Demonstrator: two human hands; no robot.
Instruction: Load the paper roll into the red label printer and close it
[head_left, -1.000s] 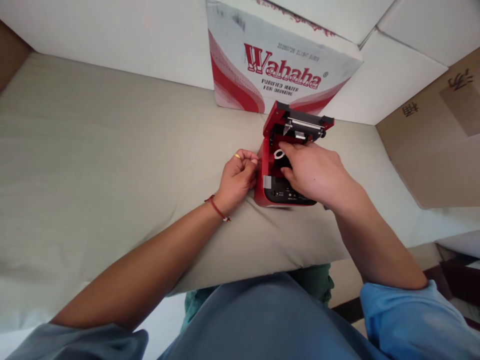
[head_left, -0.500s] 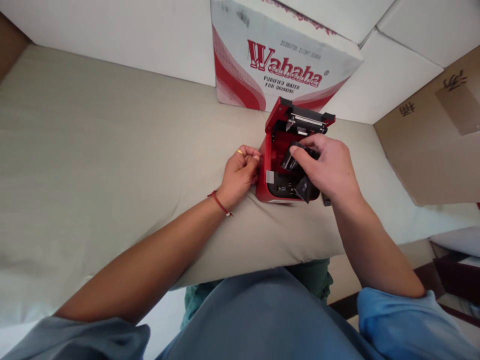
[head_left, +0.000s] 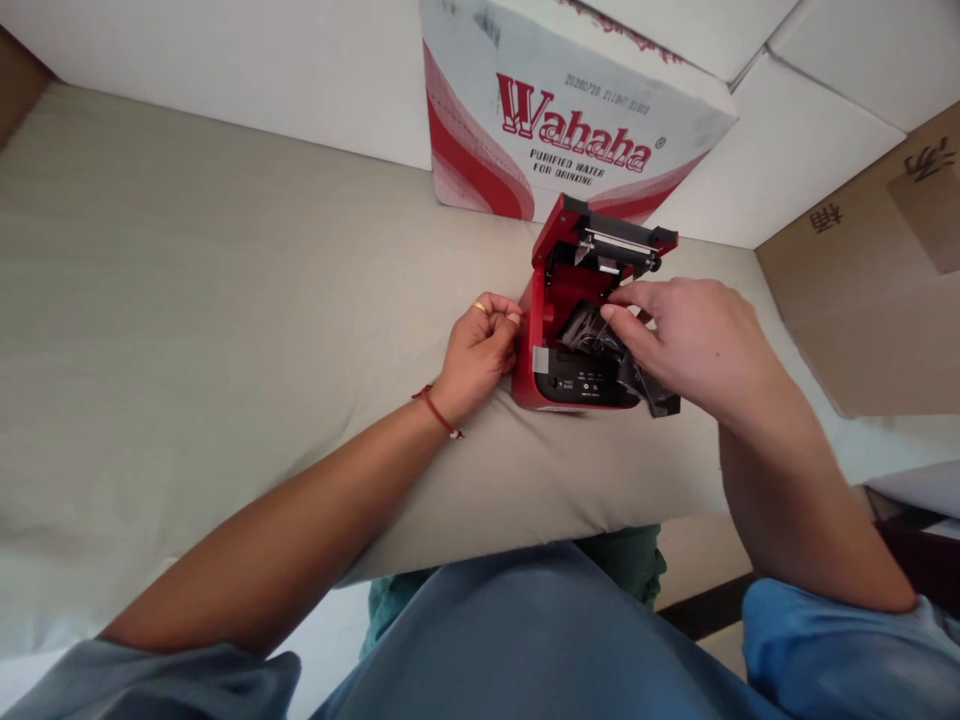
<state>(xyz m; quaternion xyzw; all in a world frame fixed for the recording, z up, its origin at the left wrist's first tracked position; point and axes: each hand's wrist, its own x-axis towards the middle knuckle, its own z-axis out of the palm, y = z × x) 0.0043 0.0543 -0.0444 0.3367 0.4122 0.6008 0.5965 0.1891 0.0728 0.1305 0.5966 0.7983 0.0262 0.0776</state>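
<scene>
A red and black label printer (head_left: pixel 526 340) stands on the covered surface, its lid (head_left: pixel 622 235) raised with a roller under it. My left hand (head_left: pixel 484 345) is closed, fingers curled, its fingertips against the printer's left wall. Crumpled black plastic wrapping (head_left: pixel 589 328) lies partly inside the printer's bay and hangs over its right front corner. Above that corner is my right hand (head_left: pixel 690 335), thumb and index finger bent close together at the wrapping. Its other fingers are mostly hidden behind the hand. What the wrapping contains cannot be made out.
Behind the printer stands a white and red water carton (head_left: pixel 577 130), close to the raised lid. A brown cardboard box (head_left: pixel 862 290) is at the right. The pale cloth-covered surface (head_left: pixel 225 280) stretches to the left, and its front edge lies near my body.
My right hand has moved right, away from the printer's bay. The black wrapping's loose end has shifted right over the corner, uncovering more of the front panel. The left hand stays put.
</scene>
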